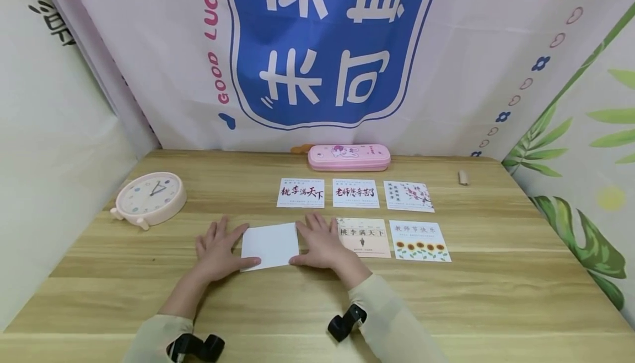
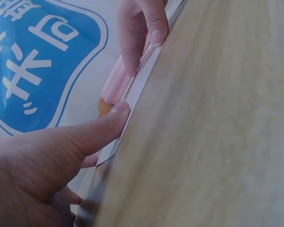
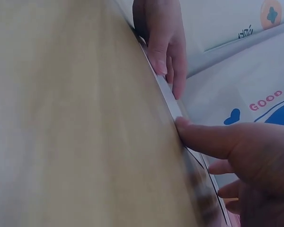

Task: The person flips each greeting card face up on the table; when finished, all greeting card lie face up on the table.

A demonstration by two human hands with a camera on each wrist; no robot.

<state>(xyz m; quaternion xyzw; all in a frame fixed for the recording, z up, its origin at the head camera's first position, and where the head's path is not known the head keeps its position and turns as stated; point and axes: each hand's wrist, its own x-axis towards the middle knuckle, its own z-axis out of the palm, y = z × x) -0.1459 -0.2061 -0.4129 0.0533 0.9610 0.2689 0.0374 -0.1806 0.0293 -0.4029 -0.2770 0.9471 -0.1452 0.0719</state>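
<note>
A blank white card (image 1: 270, 246) lies between the two hands at mid-table. My left hand (image 1: 220, 250) holds its left side, thumb at the near corner and index finger at the far one. On the opposite side my right hand (image 1: 322, 242) holds the card the same way. The left wrist view shows the left thumb (image 2: 109, 124) on the card's edge; in the right wrist view the right thumb (image 3: 208, 137) touches it too. Beside the right hand lies a beige printed card (image 1: 364, 239), partly covered by the fingers. Whether the white card is slightly raised is hard to tell.
A sunflower card (image 1: 420, 242) lies to the right. Behind are two cards with red lettering (image 1: 300, 193) (image 1: 355, 193) and a blossom card (image 1: 409, 196). A pink pencil case (image 1: 349, 157), a round clock (image 1: 151, 199) and a small beige object (image 1: 463, 177) are farther out.
</note>
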